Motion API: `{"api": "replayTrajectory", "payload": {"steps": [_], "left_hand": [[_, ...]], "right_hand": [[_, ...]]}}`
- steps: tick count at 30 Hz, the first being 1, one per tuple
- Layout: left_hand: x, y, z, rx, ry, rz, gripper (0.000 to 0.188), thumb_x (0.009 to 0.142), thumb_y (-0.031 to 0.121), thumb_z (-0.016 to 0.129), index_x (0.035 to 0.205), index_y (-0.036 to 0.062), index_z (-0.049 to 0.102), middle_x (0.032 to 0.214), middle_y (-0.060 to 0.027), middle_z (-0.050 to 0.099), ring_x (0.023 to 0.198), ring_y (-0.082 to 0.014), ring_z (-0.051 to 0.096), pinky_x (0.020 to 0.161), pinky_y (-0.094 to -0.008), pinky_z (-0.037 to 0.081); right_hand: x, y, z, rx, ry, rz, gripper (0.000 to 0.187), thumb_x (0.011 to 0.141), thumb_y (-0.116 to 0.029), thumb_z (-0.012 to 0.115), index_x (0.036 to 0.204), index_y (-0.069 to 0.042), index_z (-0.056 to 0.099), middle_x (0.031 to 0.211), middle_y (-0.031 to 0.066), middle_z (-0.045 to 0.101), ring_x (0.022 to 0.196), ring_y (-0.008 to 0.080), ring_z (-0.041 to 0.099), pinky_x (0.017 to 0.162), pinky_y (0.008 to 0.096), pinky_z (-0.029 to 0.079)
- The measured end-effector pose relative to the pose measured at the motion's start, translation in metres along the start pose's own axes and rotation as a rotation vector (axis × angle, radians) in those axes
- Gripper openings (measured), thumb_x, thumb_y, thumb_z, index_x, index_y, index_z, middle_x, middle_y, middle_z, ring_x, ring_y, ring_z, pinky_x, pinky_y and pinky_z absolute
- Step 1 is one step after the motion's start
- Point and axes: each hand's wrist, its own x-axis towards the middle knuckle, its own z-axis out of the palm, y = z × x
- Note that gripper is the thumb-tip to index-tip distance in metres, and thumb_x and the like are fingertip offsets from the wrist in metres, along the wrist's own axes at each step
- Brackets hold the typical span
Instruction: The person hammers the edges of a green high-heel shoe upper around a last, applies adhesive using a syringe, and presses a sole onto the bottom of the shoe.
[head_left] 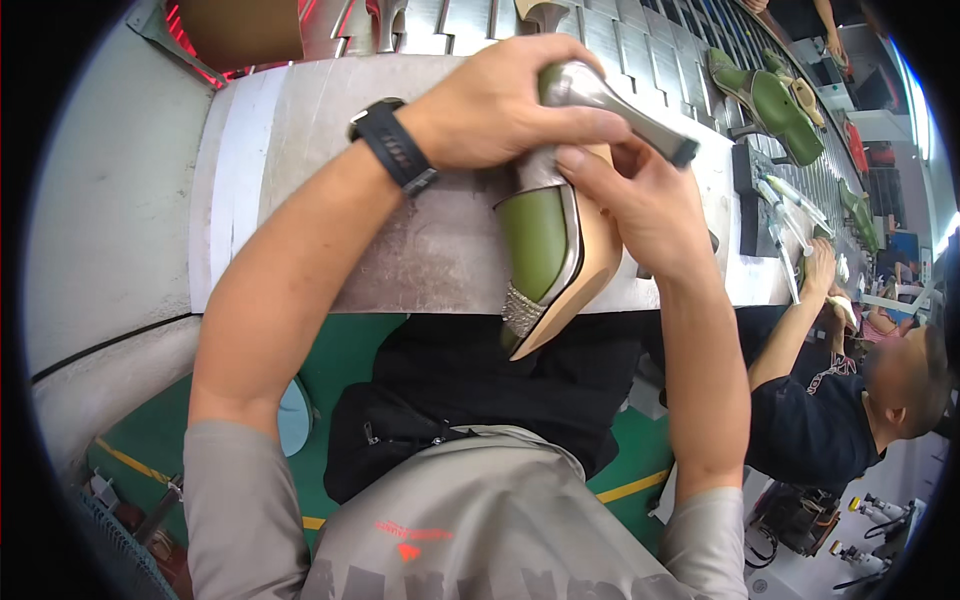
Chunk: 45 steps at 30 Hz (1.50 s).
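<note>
Both my hands grip one high-heeled shoe above the front edge of the work table. It has a green inside, a silver upper, a glittery toe strap and a tan sole, with its pointed toe toward me. My left hand wraps around the heel end, its thumb along the base of the silver heel. My right hand holds the shoe from the sole side, thumb pressed near the heel seat; its other fingers are partly hidden. The slim heel, dark at its tip, points to the right.
A slatted metal conveyor runs behind the table, carrying more heels and a green shoe. Syringe-like tubes stand by a dark block at the right. Beyond them a co-worker in a dark shirt works with a hand by the line.
</note>
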Motion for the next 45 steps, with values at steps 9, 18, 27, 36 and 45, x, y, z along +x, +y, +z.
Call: {"api": "replayTrajectory", "payload": {"steps": [9,18,27,36,45], "left_hand": [[-0.116,0.054,0.015,0.385,0.453,-0.042,0.073,0.061,0.023,0.102,0.119,0.0028,0.063,0.108,-0.0099,0.065,0.100,-0.0241,0.065,0.087,-0.0377,0.056],[-0.130,0.046,0.024,0.617,0.258,0.193,0.075,0.071,0.029,0.099,0.134,0.0015,0.069,0.136,-0.0209,0.071,0.125,-0.0366,0.069,0.108,-0.0478,0.053],[-0.131,0.046,0.022,0.665,0.213,0.217,0.068,0.076,0.027,0.096,0.133,-0.0002,0.068,0.134,-0.0213,0.071,0.123,-0.0371,0.071,0.110,-0.0509,0.053],[-0.127,0.037,0.027,0.666,0.188,0.308,0.071,0.080,0.020,0.093,0.138,-0.0064,0.063,0.140,-0.0251,0.067,0.126,-0.0402,0.069,0.105,-0.0482,0.057],[-0.119,0.050,0.039,0.712,0.073,0.088,0.084,0.078,0.027,0.092,0.151,0.0029,0.058,0.154,-0.0239,0.058,0.142,-0.0411,0.058,0.119,-0.0552,0.042]], "right_hand": [[-0.020,-0.019,-0.002,-0.843,0.129,-0.698,0.049,0.078,-0.029,0.091,0.115,-0.002,0.076,0.118,0.0169,0.076,0.110,0.0358,0.071,0.096,0.0439,0.056],[-0.023,0.003,0.012,-0.851,-0.006,-0.796,0.051,0.076,-0.036,0.089,0.118,-0.011,0.075,0.122,0.0041,0.075,0.114,0.0280,0.068,0.112,0.0613,0.039],[-0.026,0.001,0.017,-0.875,0.009,-0.771,0.047,0.075,-0.030,0.091,0.115,-0.007,0.078,0.116,0.0074,0.079,0.108,0.0284,0.072,0.111,0.0544,0.042],[-0.011,-0.012,0.006,-0.814,-0.038,-0.701,0.047,0.068,-0.020,0.095,0.109,-0.002,0.079,0.114,0.0153,0.078,0.105,0.0329,0.072,0.092,0.0418,0.056],[-0.021,0.029,-0.009,-0.942,0.087,-0.870,0.066,0.075,-0.050,0.085,0.123,-0.006,0.077,0.134,0.0100,0.072,0.130,0.0348,0.063,0.114,0.0581,0.041]]}}
